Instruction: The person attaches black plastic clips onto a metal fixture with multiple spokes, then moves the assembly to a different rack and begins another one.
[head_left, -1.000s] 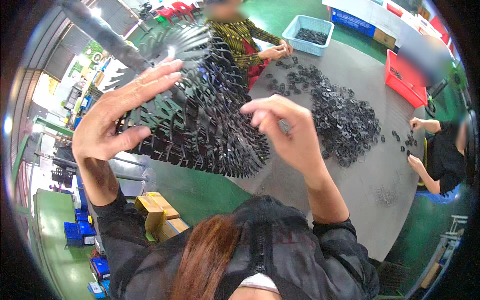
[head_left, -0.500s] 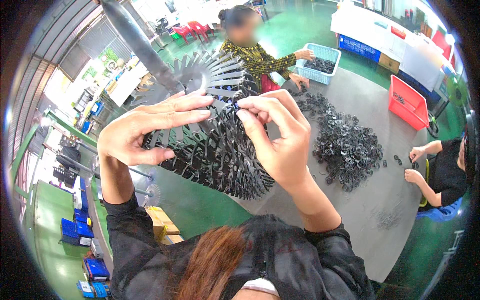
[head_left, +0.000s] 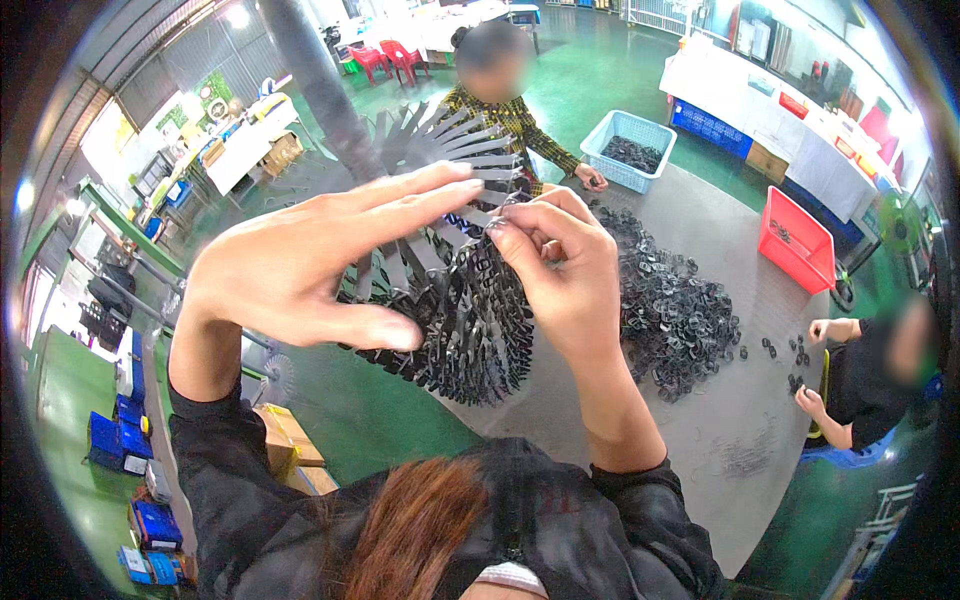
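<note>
A rack of flat metal prongs fans out around a thick grey pole. Many small black looped parts hang in dense rows below the prongs. My left hand is stretched out in front of the rack, fingers straight and thumb apart; nothing shows in its grasp. Beside the prong ends, my right hand pinches a small black part between thumb and forefinger, mostly covered by the fingertips. Whether that part touches a prong I cannot tell.
A large heap of black parts lies on the grey table. Beyond it stand a light blue basket of parts and a red tray. One co-worker sits across, another at the right. Cardboard boxes stand below left.
My left hand has shifted right and up across the rack, and its fingers reach further over the prongs. My right hand stays pinched near the prong ends. The far co-worker's hand has left the basket.
</note>
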